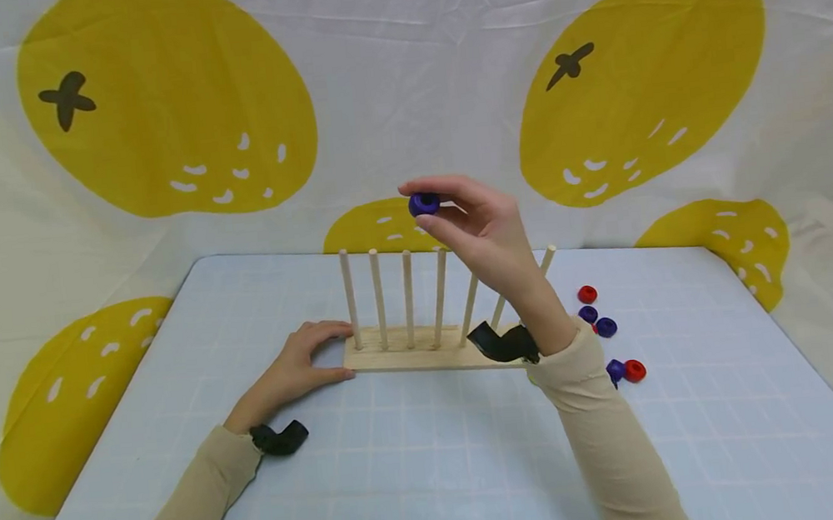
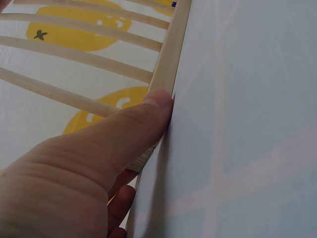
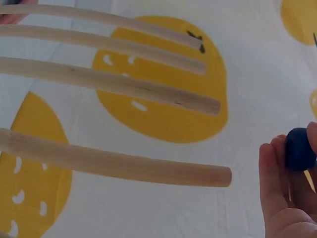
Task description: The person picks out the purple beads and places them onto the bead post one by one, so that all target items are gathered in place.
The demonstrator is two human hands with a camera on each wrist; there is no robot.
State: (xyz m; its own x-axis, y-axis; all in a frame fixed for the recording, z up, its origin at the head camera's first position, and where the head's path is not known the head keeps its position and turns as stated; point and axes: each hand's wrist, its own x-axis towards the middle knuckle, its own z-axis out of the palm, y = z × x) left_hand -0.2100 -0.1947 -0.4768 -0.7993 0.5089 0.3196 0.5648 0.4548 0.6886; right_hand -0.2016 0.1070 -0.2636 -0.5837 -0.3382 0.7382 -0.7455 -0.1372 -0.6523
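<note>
A wooden rack with several upright dowels stands on the table. At its left end my left hand grips the base, thumb along the front edge and fingers behind; the left wrist view shows the thumb pressed on the wood. Raised above the dowel tops, my right hand pinches a blue bead between thumb and fingertips, its hole showing. In the right wrist view the blue bead is beyond the free ends of the dowels. The right forearm covers part of the rack's right end.
To the right of the rack lie loose beads: a red bead at the back, a blue bead nearer, and another red bead beside blue ones in front. A white cloth with yellow fruit prints hangs behind the table.
</note>
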